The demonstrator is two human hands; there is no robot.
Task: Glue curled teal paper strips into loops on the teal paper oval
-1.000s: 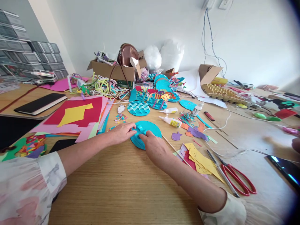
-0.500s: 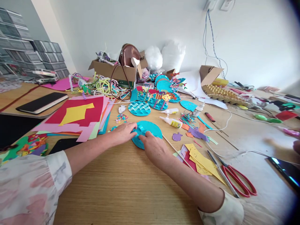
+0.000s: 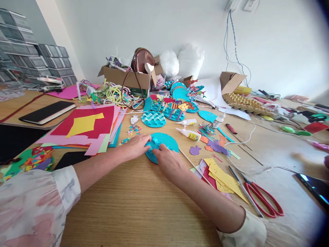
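A round turquoise disc lies on the table in front of me. A raised, curled blue paper strip stands on its surface. From the left, my left hand reaches over the disc's edge, its fingertips closed at the strip's left side. My right hand rests over the disc's near right part, thumb and fingers pressed together at the strip's lower end. The fingers partly hide the strip. A thin wooden stick lies slantwise from the disc's right edge. Beyond the disc sits another blue disc with wavy strips.
Glue bottles lie behind the disc. Yellow paper pieces, a pen and red-handled scissors are on the right. A coloured paper stack and a notebook lie left. Another person's blurred hand shows far right.
The whole view has shifted very slightly. Both hands stay at the strip on the disc, with no clear movement of the fingers.
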